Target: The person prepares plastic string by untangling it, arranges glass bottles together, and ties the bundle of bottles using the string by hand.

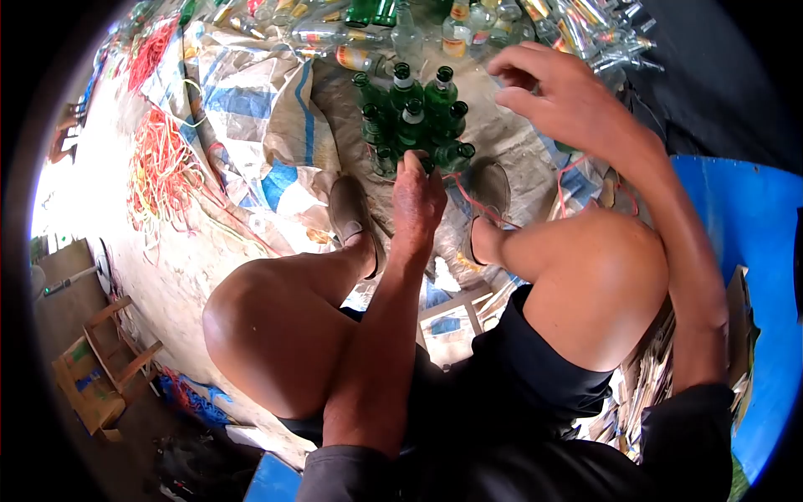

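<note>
A tight cluster of several green glass bottles (411, 120) stands upright on a worn sack sheet between my shoes. My left hand (418, 199) is at the near side of this cluster, its fingers closed around the neck of the front bottle. Raised to the right of the bottles, my right hand (562, 94) has its fingers bent and its thumb apart, with nothing visible between them. A thin pink string (477, 203) trails from beside the left hand toward my right knee. The lower parts of the rear bottles are hidden by those in front.
Clear glass bottles (335, 33) with labels lie across the far side, more piled at upper right. Tangled red and pink string (159, 159) lies to the left on the sheet (242, 100). A wooden frame (117, 347) sits lower left; a blue panel (744, 243) stands right.
</note>
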`<state>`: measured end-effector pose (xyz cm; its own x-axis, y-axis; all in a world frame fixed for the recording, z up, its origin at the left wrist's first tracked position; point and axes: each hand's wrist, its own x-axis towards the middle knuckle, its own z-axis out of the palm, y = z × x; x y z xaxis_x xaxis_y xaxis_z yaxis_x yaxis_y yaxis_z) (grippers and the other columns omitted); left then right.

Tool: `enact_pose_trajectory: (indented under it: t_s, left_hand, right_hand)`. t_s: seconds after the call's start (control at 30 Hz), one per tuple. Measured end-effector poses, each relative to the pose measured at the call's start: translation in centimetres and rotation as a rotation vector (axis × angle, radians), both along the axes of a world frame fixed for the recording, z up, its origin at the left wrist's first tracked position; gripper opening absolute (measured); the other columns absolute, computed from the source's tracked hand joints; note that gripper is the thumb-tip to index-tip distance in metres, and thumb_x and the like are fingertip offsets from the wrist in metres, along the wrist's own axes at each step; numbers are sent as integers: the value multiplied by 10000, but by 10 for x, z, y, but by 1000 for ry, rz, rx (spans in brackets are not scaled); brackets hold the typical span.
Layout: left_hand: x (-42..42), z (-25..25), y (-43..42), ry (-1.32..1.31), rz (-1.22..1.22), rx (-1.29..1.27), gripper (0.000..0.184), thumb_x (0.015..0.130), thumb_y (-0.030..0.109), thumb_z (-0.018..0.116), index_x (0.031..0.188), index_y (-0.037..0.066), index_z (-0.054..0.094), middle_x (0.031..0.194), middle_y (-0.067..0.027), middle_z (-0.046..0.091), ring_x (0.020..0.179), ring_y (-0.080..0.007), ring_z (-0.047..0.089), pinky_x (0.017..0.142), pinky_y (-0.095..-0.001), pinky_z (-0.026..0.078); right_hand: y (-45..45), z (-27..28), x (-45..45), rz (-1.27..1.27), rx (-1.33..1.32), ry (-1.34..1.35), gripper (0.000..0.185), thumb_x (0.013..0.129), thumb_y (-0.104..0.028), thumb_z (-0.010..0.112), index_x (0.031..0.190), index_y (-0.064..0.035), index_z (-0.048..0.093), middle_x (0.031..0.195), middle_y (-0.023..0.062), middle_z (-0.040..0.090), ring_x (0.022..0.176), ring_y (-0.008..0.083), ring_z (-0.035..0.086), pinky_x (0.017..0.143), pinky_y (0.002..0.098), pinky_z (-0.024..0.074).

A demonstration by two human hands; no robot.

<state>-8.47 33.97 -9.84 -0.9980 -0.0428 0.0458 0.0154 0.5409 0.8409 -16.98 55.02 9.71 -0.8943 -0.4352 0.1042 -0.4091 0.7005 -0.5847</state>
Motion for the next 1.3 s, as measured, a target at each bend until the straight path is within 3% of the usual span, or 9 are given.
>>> enact_pose_trajectory:
  t_s: [0.07, 0.27, 0.37, 0.4, 0.63, 0.93, 1.1, 1.3]
  left_hand:
    - [0, 2, 2, -23, 30, 26, 262, 890, 60, 680, 1117, 6, 561, 1019, -283, 631, 932, -485, 627, 785, -510, 510]
    - [5, 3, 1, -10, 71, 110, 284, 889, 45, 677, 1145, 4, 561, 1046, -270, 621, 946, -482, 616, 794, -491, 510]
    - [5, 6, 2, -43, 86, 129, 302, 885, 43, 681, 1158, 0, 558, 1066, -267, 615, 975, -481, 609, 809, -489, 507]
    - [5, 6, 1, -48, 85, 137, 305, 885, 43, 681, 1161, 1, 557, 1071, -265, 614, 979, -480, 608, 811, -489, 507]
    - [5, 9, -1, -79, 99, 181, 322, 878, 32, 677, 1177, 19, 557, 1098, -240, 611, 994, -468, 611, 817, -484, 510]
    - [6, 4, 1, -83, 110, 209, 323, 875, 25, 686, 1171, 17, 558, 1091, -229, 611, 981, -455, 622, 811, -471, 516]
    - [6, 1, 2, -44, 113, 231, 274, 897, 36, 629, 1158, 57, 552, 1113, -212, 591, 979, -492, 604, 765, -520, 502]
    - [6, -1, 2, -62, 100, 210, 285, 894, 36, 635, 1166, 49, 549, 1115, -208, 587, 986, -481, 604, 773, -504, 505]
  right_hand:
    - [-15, -21, -33, 93, 153, 13, 289, 914, -169, 697, 1155, -35, 612, 982, 120, 624, 888, 254, 644, 824, 360, 526]
    - [-61, -90, -95, 151, 485, 219, 480, 899, -318, 699, 1313, -132, 541, 1124, 143, 606, 1016, 375, 647, 845, 476, 524]
    - [-86, -104, -108, 147, 573, 142, 508, 888, -341, 714, 1320, -147, 530, 1169, 143, 598, 1071, 401, 637, 864, 510, 517]
    - [-92, -105, -111, 129, 605, 23, 462, 901, -366, 692, 1287, -157, 547, 1240, 160, 607, 1155, 407, 626, 931, 567, 502]
    - [-101, -177, -138, 168, 567, -6, 394, 896, -320, 695, 1217, -146, 549, 1227, 140, 645, 1193, 425, 589, 986, 568, 458]
    - [-103, -173, -138, 225, 514, 255, 236, 862, -216, 699, 1013, -62, 604, 897, 137, 712, 904, 391, 697, 773, 514, 550]
    - [-102, -175, -139, 218, 489, 269, 226, 847, -190, 700, 1002, -54, 608, 893, 146, 710, 897, 385, 700, 749, 514, 549]
    - [-102, -181, -141, 215, 441, 345, 194, 816, -153, 703, 957, -51, 617, 834, 154, 699, 821, 399, 698, 696, 518, 548]
